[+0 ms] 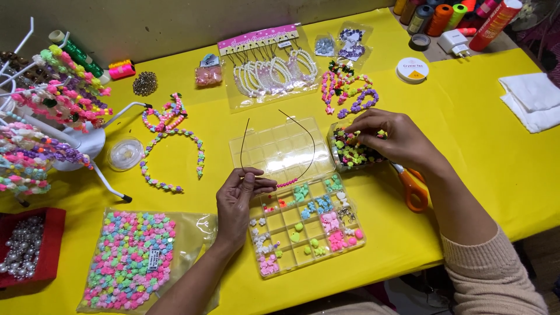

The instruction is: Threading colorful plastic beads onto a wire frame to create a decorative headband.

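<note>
My left hand [240, 198] pinches a thin dark wire hoop [308, 135] that arcs up over an open clear bead organiser [291, 192]; a few small pink beads [287, 184] sit threaded on the wire beside my fingers. My right hand [389, 137] reaches into a small clear tub of neon flower beads [350, 154], fingertips closed among the beads. Whether it holds one bead I cannot tell. The organiser's lower compartments hold pastel beads, and its lid lies flat behind.
Orange-handled scissors [415, 189] lie under my right wrist. A bag of pastel flower beads [131, 259] is at front left, a red tray of pearls [26, 248] beside it. A white stand of beaded headbands [52, 116], loose headbands [172, 146], packed necklaces [271, 73], thread spools [440, 17] ring the yellow table [484, 151].
</note>
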